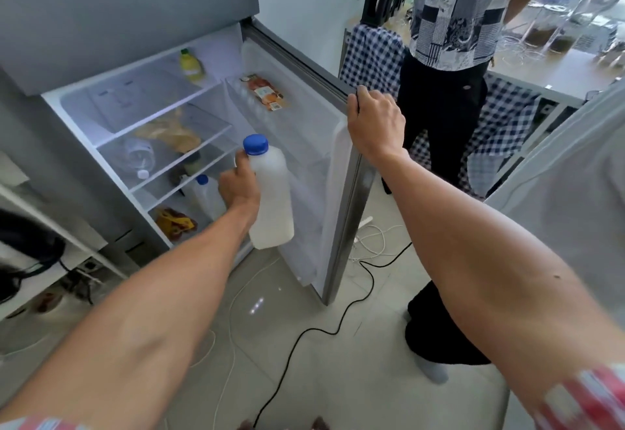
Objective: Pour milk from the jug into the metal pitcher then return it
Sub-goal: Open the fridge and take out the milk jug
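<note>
Milk jug (270,196), blue-capped, upright at frame centre before the open fridge door (345,172), left hand (238,187) wrapped around it; right hand (373,121) clasping the door's edge.

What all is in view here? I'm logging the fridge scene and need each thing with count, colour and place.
milk jug: one, white with blue cap, held in front of the open fridge
second jug: one, whitish with blue cap, lower fridge shelf
yellow bottle: one, top shelf
clear bottle: one, lying on the middle shelf
yellow-red packet: one, bottom of the fridge
orange carton: one, upper door rack
fridge door: one, grey, open
cables: black and white, on the floor
standing person: one, patterned shirt, dark trousers, behind the door
left hand: gripping the milk jug
right hand: gripping the door's top edge
</note>
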